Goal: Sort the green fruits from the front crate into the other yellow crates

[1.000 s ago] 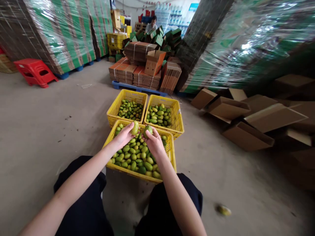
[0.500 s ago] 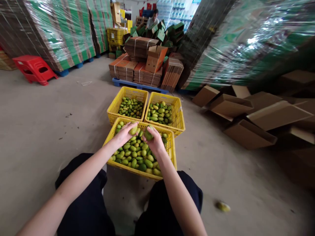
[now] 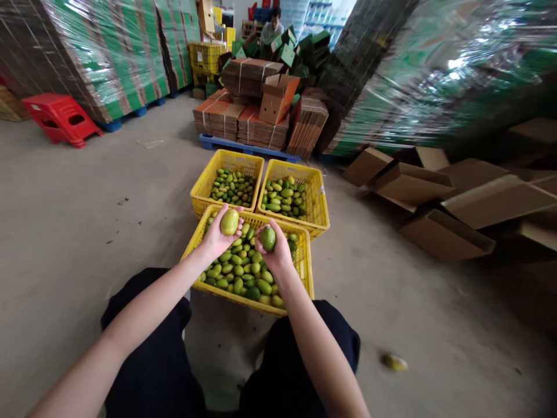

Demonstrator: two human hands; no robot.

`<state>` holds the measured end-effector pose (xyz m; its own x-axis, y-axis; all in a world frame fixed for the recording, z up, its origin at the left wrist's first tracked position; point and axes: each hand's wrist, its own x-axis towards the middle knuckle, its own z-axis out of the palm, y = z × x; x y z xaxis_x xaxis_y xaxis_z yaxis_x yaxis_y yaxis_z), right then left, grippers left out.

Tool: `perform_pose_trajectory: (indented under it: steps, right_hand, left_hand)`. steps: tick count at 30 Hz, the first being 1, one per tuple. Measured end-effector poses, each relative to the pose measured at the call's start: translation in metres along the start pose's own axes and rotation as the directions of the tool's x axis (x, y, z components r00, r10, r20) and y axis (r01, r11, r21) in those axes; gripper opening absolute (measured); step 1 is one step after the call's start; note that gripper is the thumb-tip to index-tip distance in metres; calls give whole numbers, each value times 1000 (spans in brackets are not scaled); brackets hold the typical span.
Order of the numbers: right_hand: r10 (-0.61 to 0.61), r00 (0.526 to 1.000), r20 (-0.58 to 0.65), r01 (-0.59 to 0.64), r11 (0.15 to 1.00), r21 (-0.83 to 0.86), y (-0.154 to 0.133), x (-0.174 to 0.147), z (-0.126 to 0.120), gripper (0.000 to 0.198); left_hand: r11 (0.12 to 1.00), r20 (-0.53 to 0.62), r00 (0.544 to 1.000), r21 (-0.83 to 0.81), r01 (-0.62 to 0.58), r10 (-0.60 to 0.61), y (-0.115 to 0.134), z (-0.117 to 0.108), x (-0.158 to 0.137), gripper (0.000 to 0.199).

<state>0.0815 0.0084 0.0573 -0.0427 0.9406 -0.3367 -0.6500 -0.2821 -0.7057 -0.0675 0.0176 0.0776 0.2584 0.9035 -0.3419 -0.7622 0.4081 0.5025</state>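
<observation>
My left hand (image 3: 220,233) is turned palm up, fingers curled around a yellow-green mango (image 3: 229,222). Close to its right, my right hand (image 3: 277,248) grips a darker green mango (image 3: 267,238) between thumb and fingers. Both hands hover over the near yellow crate (image 3: 308,273), which holds many green and yellowish mangoes (image 3: 243,270). My forearms cover parts of its left and right sides.
Behind it stand a left yellow crate (image 3: 204,194) and a right yellow crate (image 3: 319,212), both with mangoes. One mango (image 3: 395,361) lies on the floor at right. Cardboard boxes (image 3: 448,235), a red stool (image 3: 63,119) and a loaded blue pallet (image 3: 248,148) surround them. A person (image 3: 272,29) is far back.
My left hand has rolled palm up, bringing its mango into fuller view. My right hand has turned its mango toward me and moved slightly right. Both mangoes are still held.
</observation>
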Motion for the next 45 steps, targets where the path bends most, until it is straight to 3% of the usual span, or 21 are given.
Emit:
perform_pose_trajectory:
  steps: [7, 11, 15, 20, 23, 26, 28, 30, 33, 37, 41, 43, 45]
  right_hand:
    - [163, 986, 24, -165, 977, 138, -5, -2, -1, 28]
    - [77, 989, 123, -97, 982, 163, -6, -5, -3, 16]
    - [56, 973, 222, -95, 980, 172, -6, -4, -4, 30]
    - [153, 984, 87, -163, 979, 123, -2, 5, -6, 32]
    - [96, 991, 91, -99, 995, 33, 3, 10, -8, 32]
    - [-73, 996, 59, 80, 989, -127, 11, 9, -8, 35]
    - [-284, 957, 55, 285, 898, -336, 20, 6, -6, 38]
    - [-451, 879, 156, 458, 703, -545, 31, 3, -3, 46]
    - [-493, 814, 306, 540, 450, -712, 49, -1, 0, 62]
    - [-508, 787, 350, 552, 327, -767, 61, -7, 0, 66]
    - [-473, 777, 415, 605, 382, -699, 55, -14, 0, 48]
    - [-451, 791, 413, 607, 497, -620, 46, -15, 0, 38]
    - [-434, 832, 345, 554, 676, -486, 35, -14, 1, 32]
  left_hand:
    - [998, 25, 998, -22, 59, -59, -1, 0, -1, 31]
    - [998, -40, 998, 45, 52, -50, -4, 2, -2, 9]
    - [996, -79, 995, 56, 64, -59, -5, 3, 1, 30]
    - [996, -105, 990, -19, 93, -94, -5, 3, 3, 42]
    - [995, -114, 989, -43, 85, -90, -4, 4, 1, 32]
    - [995, -143, 987, -89, 54, -67, -9, 4, -3, 17]
    - [992, -169, 983, -111, 58, -76, -17, 2, -4, 13]
    - [991, -163, 984, -121, 54, -73, -27, 0, -4, 13]
    - [991, -155, 987, -127, 32, -52, -41, -4, -1, 20]
    - [985, -148, 978, -111, 129, -144, -44, -9, 2, 30]
    - [974, -82, 974, -107, 200, -209, -37, -14, 2, 32]
    - [975, -44, 977, -95, 203, -208, -34, -15, 3, 30]
    - [978, -22, 979, -53, 200, -201, -30, -15, 4, 28]
